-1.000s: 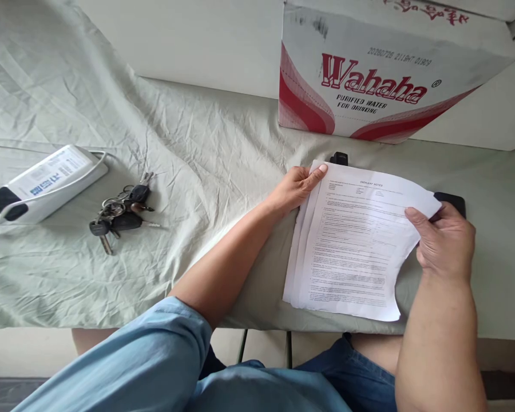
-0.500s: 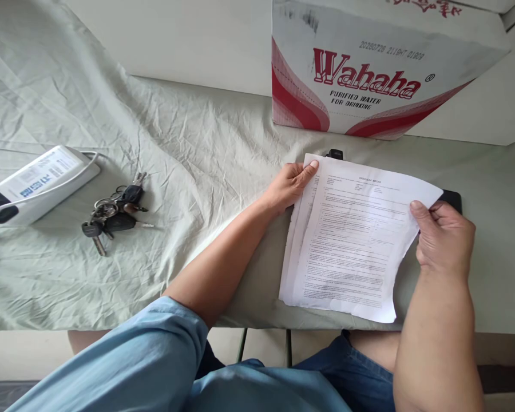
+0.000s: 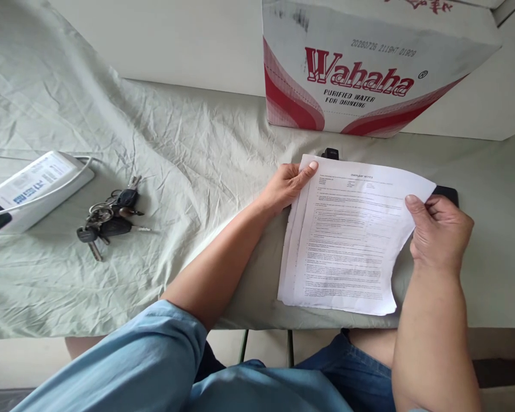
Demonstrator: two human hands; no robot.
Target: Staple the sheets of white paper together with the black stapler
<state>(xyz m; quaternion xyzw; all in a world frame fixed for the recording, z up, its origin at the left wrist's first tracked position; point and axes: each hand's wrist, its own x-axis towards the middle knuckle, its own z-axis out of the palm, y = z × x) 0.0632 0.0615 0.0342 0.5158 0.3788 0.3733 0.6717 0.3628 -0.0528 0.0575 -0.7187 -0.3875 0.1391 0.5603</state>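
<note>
White printed sheets (image 3: 347, 240), edges fanned, right hand (image 3: 440, 232) pinching one edge, left hand (image 3: 289, 183) the other.

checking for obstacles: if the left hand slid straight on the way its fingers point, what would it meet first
The left hand points up and right along the papers; first in line looks like the small black clip, then the cardboard box, though depth is unclear.
</note>
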